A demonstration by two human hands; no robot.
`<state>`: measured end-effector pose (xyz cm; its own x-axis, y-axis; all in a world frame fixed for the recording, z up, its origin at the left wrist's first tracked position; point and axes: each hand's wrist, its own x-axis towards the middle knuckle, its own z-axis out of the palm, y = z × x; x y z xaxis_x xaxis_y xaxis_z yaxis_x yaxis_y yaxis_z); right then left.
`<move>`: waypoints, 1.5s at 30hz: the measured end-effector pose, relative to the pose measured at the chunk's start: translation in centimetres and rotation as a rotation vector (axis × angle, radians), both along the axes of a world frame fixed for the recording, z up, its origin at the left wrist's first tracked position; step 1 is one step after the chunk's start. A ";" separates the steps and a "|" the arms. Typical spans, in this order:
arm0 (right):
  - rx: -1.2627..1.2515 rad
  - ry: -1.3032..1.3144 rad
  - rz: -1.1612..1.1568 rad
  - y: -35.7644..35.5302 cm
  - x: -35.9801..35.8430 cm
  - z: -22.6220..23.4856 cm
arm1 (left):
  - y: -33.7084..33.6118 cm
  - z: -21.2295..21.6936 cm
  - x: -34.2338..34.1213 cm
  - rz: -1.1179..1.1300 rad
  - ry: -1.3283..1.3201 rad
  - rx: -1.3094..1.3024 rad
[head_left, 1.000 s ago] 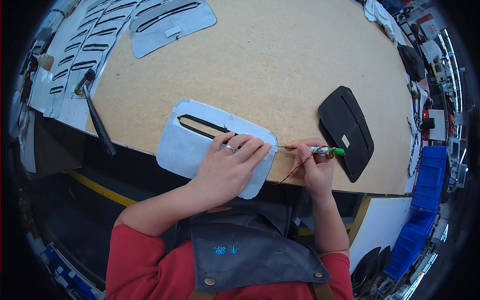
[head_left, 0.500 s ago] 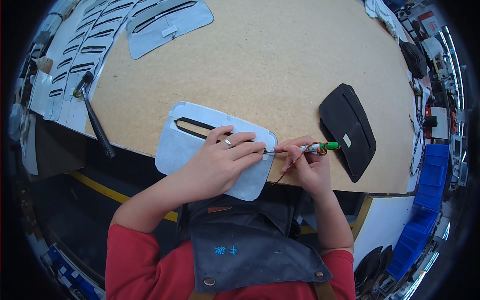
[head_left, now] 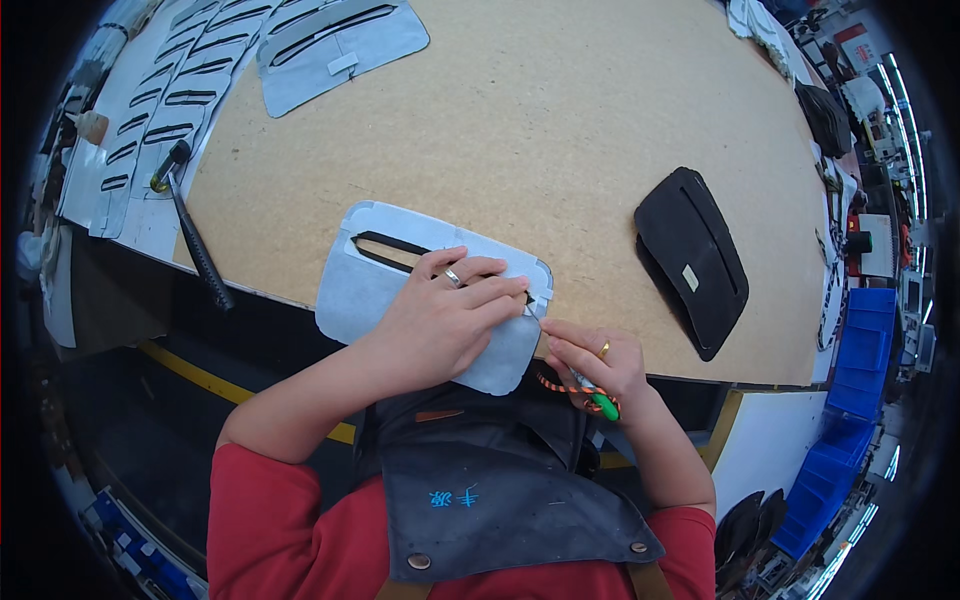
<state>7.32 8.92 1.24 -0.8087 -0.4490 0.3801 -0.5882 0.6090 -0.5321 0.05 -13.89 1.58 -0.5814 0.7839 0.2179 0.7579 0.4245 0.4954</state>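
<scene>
On the near edge of the table lies a pale grey-white panel (head_left: 365, 290) with a long dark-edged slot (head_left: 395, 255) through it. My left hand (head_left: 455, 315), a ring on one finger, rests flat over the slot's right part with its fingers stretched out. The fingertips lie by the slot's right end. In my right hand (head_left: 605, 365), closed, is a slim pen-like tool (head_left: 604, 405) with a green end and an orange-and-black cord around it. Its thin tip touches or nearly touches the panel close to my left fingertips; most of its barrel is hidden by the fingers.
A black slotted case-like piece (head_left: 693, 265) lies to the right. A hammer (head_left: 200, 240) overhangs the table's left edge. Similar pale panels (head_left: 385, 50) lie at the far left, several in overlapping rows. Blue bins (head_left: 860, 350) stand beyond the table's right side.
My right hand has swung down and nearer to me, tilting the tool so its green end now points toward me. My left hand has barely moved on the panel.
</scene>
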 end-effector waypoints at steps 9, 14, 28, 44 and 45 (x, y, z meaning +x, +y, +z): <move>-0.644 -0.236 -0.362 1.1 2.8 0.5 | -1.2 0.7 -3.2 0.192 -0.058 0.018; -0.575 -0.169 -0.362 1.2 3.8 0.7 | -1.4 0.8 -5.5 0.255 -0.162 -0.156; -0.798 -0.423 -0.433 -0.4 1.9 0.3 | -2.2 3.6 -1.2 -0.022 -0.117 0.015; -0.869 -0.740 -0.346 -1.6 -0.7 0.2 | -0.2 0.4 -0.2 -0.079 0.020 0.036; -0.867 -0.742 -0.346 -1.6 -0.8 0.2 | -0.1 0.1 -0.4 -0.120 0.037 0.038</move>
<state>6.47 7.33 1.45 -0.9867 0.0122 -0.1622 0.1613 -0.0554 -0.9853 -0.33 -14.03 1.72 -0.4747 0.8381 0.2687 0.8204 0.3107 0.4801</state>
